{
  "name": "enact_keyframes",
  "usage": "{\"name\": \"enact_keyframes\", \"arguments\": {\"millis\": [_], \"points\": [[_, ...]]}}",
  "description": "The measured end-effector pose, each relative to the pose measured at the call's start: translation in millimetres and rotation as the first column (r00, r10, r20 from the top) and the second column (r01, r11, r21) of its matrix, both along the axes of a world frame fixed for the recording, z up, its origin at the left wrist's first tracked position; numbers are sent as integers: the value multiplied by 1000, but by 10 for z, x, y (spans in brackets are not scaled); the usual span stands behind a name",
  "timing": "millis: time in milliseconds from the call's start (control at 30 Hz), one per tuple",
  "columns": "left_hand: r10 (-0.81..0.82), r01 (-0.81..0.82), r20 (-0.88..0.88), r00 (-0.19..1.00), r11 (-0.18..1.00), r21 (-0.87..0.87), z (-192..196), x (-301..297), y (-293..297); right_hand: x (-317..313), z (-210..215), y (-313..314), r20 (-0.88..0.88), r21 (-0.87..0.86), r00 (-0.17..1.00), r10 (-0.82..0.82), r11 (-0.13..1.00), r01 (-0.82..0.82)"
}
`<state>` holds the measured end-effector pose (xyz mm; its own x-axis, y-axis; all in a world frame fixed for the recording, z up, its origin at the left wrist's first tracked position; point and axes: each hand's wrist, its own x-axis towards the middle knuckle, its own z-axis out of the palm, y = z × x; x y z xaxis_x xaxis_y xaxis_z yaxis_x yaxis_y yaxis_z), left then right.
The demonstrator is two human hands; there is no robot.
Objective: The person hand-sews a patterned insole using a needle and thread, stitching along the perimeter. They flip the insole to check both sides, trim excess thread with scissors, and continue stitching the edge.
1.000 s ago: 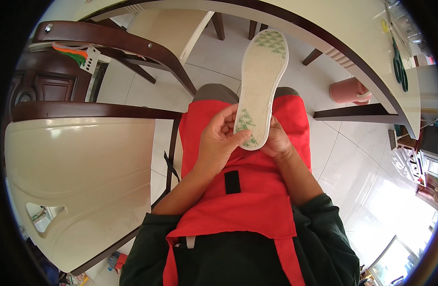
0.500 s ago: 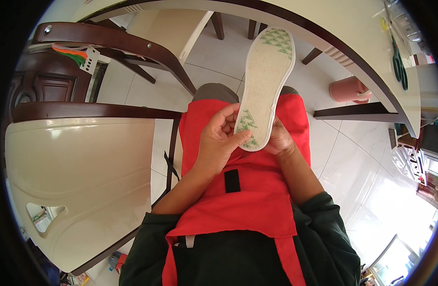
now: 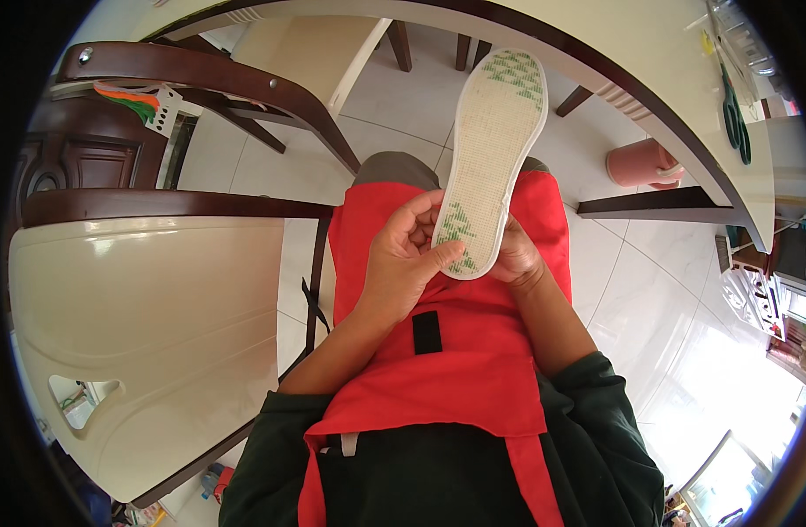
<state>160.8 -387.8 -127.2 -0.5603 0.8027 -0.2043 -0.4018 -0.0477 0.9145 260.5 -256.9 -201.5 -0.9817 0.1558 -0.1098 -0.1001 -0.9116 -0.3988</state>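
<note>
A cream insole [image 3: 492, 149] with green stitching at its toe and heel stands tilted above my lap, its heel end toward me. My left hand [image 3: 409, 250] grips the heel, thumb across the stitched face and fingers bent behind the left edge. Behind the right side of the heel is my right hand [image 3: 515, 253]; its fingertips are hidden by the insole, so what they pinch does not show. A red apron [image 3: 377, 290] covers my lap beneath both hands.
A table edge [image 3: 631, 97] curves across the far side and right, with dark green scissors [image 3: 734, 119] on top. A pink bucket [image 3: 638, 164] stands on the floor under it. At left, a cream chair [image 3: 148, 325]; orange and green threads [image 3: 131, 97] hang from another chair's rail.
The insole's far end has shifted very slightly to the right. Both hands keep the same hold.
</note>
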Motion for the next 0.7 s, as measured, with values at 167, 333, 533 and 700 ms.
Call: {"name": "enact_keyframes", "arguments": {"millis": [167,333,533,700], "points": [[-15,15,-14,1000,1000,-8,18,7,1,24,-80,9,19,-29,1000,4,1000,-4],[13,-12,-36,999,1000,14,-2,19,1,16,-59,-5,24,-27,1000,7,1000,-7],[32,-32,-54,998,999,3,-35,31,3,-23,-39,-54,19,-20,1000,-10,1000,11],[40,-40,-39,998,999,3,-55,30,-6,-8,-160,-76,62,44,998,-21,999,18]]}}
